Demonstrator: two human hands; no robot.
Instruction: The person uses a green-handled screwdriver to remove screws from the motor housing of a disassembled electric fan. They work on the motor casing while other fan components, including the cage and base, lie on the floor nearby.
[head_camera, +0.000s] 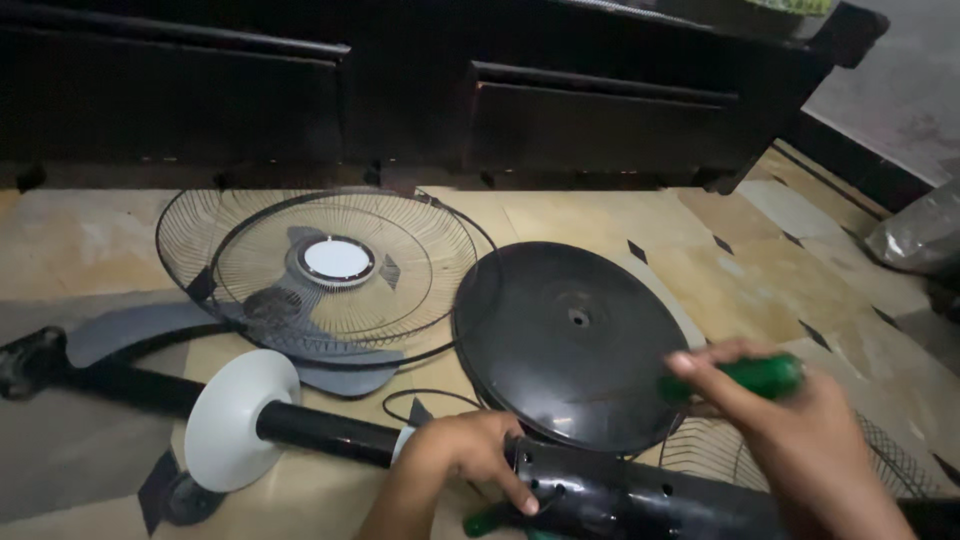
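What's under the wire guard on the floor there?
Grey fan blades lie under the wire guard, one sticking out left, another at its lower edge. A dark hub shows through the wires. The floor beneath is mostly covered, and how many blades there are cannot be told.

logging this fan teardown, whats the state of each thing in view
Front grille: off the fan, lying flat on the floor over the blades.
Fan blades: detached, under the grille.
Round black base: lying flat, centre hole bare.
Black pole: lying down, white cone cover on it.
Black housing: on its side, pressed by the left hand.
Green-handled screwdriver: gripped in the right hand.
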